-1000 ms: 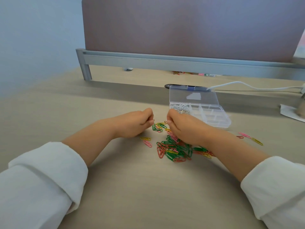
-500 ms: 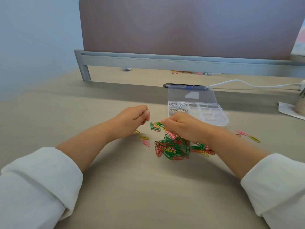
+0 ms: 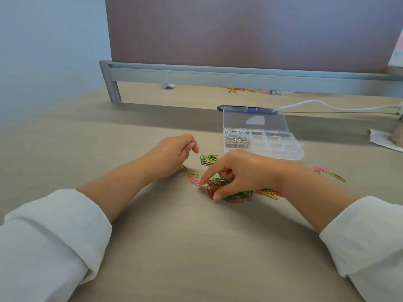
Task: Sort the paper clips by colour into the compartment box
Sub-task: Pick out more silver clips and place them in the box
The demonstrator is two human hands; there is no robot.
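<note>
L hand [image 3: 172, 155] loose-curled; R hand [image 3: 242, 171] index out.

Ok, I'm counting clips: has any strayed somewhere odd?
A pink wire paper clip and a yellow one lie right of the mixed coloured pile; more coloured clips sit far back under the grey metal rail.

Pale blue wall [image 3: 43, 51] seen upper left; mauve divider panel [image 3: 239, 29] w/ grey metal rail [image 3: 218, 76] set across the top, beige wood-look desk [image 3: 174, 247] lit evenly below.

light: bright, soft | shadows: faint on desk [image 3: 165, 247] | edges: bowed | background: seemingly soft-focus
</note>
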